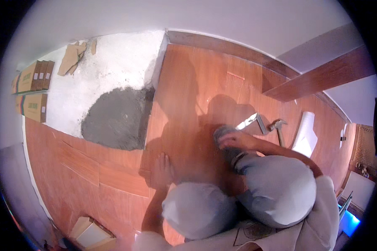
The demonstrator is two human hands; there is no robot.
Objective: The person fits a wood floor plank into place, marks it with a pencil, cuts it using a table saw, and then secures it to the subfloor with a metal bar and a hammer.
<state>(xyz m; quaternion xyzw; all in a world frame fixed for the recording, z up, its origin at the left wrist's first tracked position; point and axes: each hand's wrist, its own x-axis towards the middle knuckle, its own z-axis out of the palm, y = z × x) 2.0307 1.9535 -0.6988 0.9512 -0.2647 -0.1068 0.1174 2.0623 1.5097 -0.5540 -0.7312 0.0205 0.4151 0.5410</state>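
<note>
My left hand (162, 170) lies flat on the reddish-brown wood plank floor (180, 92), fingers stretched out, holding nothing. Bent over my dark shoe (222, 131), my right hand (238, 140) has its fingers curled together; whether anything small is between them cannot be made out. Just beyond the right hand rests a metal square (249, 121) with a shiny blade. Beside it is a claw hammer (278, 127), its handle toward my right forearm. My knees in light grey trousers are between and behind the hands.
At the left, a grey mortar patch (117, 119) covers part of a white surface (109, 62), near cardboard pieces (72, 57) and stacked long cartons (31, 106). A white sheet roll (305, 133) lies right of the hammer. A wooden beam (322, 73) juts in; an opened carton (92, 234) sits lower left.
</note>
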